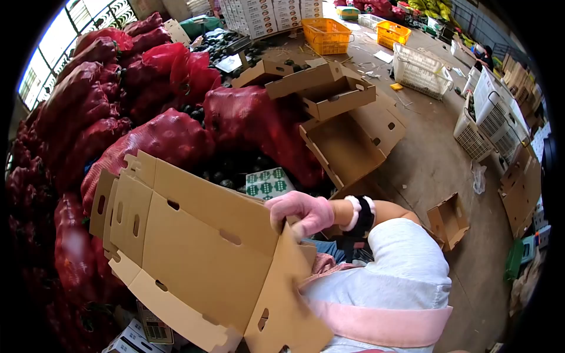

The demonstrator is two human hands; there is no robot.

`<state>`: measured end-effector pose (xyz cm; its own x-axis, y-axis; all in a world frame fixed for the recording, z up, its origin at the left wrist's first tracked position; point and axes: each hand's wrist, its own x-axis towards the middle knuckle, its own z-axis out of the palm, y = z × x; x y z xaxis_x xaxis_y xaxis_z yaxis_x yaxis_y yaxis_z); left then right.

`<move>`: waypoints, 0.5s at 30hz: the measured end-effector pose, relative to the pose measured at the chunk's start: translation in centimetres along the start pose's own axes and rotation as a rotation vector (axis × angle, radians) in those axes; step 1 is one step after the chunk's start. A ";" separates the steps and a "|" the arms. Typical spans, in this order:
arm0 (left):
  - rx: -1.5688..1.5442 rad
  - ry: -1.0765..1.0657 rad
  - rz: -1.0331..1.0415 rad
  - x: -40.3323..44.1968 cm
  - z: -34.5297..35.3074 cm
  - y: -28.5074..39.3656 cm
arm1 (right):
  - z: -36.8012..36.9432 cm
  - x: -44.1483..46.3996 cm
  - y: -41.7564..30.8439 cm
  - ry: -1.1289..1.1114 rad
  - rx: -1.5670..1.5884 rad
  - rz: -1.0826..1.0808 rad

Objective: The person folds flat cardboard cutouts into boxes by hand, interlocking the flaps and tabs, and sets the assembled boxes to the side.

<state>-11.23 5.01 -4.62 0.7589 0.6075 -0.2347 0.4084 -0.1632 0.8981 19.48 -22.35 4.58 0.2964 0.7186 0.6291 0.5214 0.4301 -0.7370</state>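
Observation:
My right hand (301,213), in a pink glove, is closed on the upper right edge of a cardboard box blank (206,247). The thumb lies below the fingers at the fold. The blank is partly opened out, with slots and hand holes along its flaps; its right panel (282,294) stands bent up at an angle and is slightly blurred. More flat cardboard layers (109,206) show behind its left edge. My left hand is not visible. Just beyond my right hand lies a white box with green print (269,183), among dark green fruits (220,170) that look like avocados.
Red mesh sacks (159,141) are piled at the left. Open cardboard trays (347,147) lie ahead, and a small one (448,220) sits on the floor at right. Farther back are yellow crates (326,35), white crates (421,70) and stacked printed cartons (265,16).

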 end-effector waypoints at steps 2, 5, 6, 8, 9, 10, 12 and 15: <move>0.008 -0.036 -0.039 -0.3 0.3 -0.4 | 2.1 -1.5 0.4 0.067 -0.188 0.182; -0.006 -0.071 -0.095 -0.8 0.8 -0.9 | 4.0 -2.0 0.3 -0.557 -0.473 0.259; -0.005 -0.072 -0.104 -0.6 0.8 -0.8 | 3.6 -2.5 0.9 -0.518 -0.200 0.269; -0.009 -0.074 -0.147 -0.9 0.9 -1.3 | 2.2 -3.6 2.1 -0.426 0.337 0.279; -0.016 -0.070 -0.162 -0.9 1.0 -1.4 | 2.2 -3.9 1.8 -0.429 0.302 0.255; -0.026 -0.061 -0.173 -1.1 1.1 -1.7 | 2.4 -4.0 1.2 -0.432 0.264 0.230; -0.052 -0.033 -0.189 -1.2 1.3 -2.0 | 3.2 -4.4 1.1 -0.415 0.141 0.206; -0.102 0.088 -0.181 -1.3 1.8 -2.3 | 6.4 -6.0 5.0 -0.213 -0.115 0.354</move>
<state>-12.23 3.23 -7.08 0.6287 0.6862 -0.3658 0.4766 0.0316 0.8785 15.22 -20.99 -4.49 0.3072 0.9132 0.2678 0.5062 0.0815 -0.8585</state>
